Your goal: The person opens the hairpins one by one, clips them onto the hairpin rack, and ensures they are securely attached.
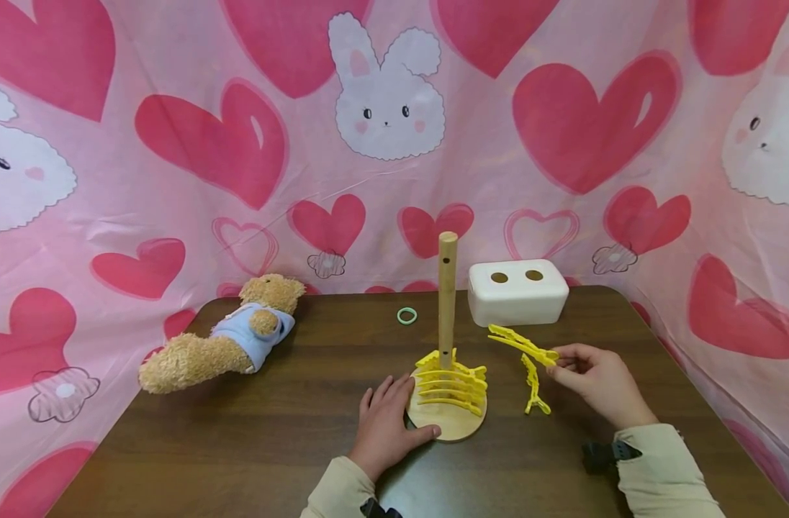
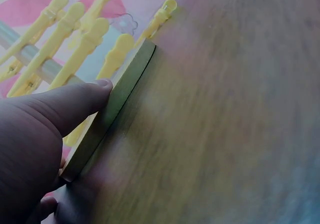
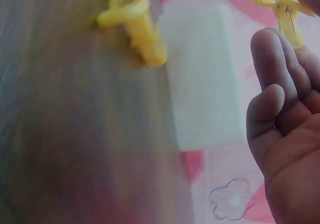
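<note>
A round wooden base [image 1: 453, 429] carries an upright wooden post [image 1: 447, 302]. Several yellow hair clips [image 1: 449, 394] lie stacked crosswise at the post's lower end. My left hand [image 1: 388, 424] holds the base's left rim, thumb at the near edge and fingers around the far left side; in the left wrist view the thumb [image 2: 85, 96] presses against the rim. To the right of the stand, my right hand [image 1: 598, 378] pinches a yellow hair clip [image 1: 520, 344] by its end, above the table. Below that, another yellow clip [image 1: 533, 388] rests on the tabletop.
Behind the raised clip stands a white box [image 1: 517, 295] with two round holes on top. A small green ring [image 1: 407, 316] lies behind the stand. A teddy bear [image 1: 239, 331] in a blue shirt lies at the back left. Pink patterned cloth [image 1: 381, 187] surrounds the brown table [image 1: 291, 424].
</note>
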`<action>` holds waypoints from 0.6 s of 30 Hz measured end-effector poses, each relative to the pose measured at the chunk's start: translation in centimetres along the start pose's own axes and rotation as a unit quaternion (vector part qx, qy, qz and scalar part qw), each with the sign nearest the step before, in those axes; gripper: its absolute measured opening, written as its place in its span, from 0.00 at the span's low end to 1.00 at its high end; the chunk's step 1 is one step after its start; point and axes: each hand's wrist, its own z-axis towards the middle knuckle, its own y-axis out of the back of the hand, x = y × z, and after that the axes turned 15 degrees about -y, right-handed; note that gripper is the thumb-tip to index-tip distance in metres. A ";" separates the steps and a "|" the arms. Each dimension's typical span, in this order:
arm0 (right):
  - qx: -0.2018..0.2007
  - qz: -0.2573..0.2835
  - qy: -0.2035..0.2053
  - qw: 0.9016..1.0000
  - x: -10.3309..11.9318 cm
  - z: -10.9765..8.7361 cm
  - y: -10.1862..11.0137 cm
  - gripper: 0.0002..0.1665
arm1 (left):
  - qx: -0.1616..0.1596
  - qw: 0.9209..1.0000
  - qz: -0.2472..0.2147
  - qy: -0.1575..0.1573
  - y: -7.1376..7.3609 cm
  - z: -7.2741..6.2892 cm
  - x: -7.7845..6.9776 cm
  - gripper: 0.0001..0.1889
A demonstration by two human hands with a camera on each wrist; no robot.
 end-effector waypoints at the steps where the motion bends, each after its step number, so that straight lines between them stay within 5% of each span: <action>1: 0.001 0.001 0.005 1.000 0.3 -0.1 0.0 0.17 | 0.000 1.000 0.000 0.000 0.0 0.0 0.0 0.50; 18: 0.024 0.013 0.044 0.999 3.0 -1.4 -0.4 0.12 | 0.002 1.000 0.001 -0.001 0.0 0.0 0.0 0.50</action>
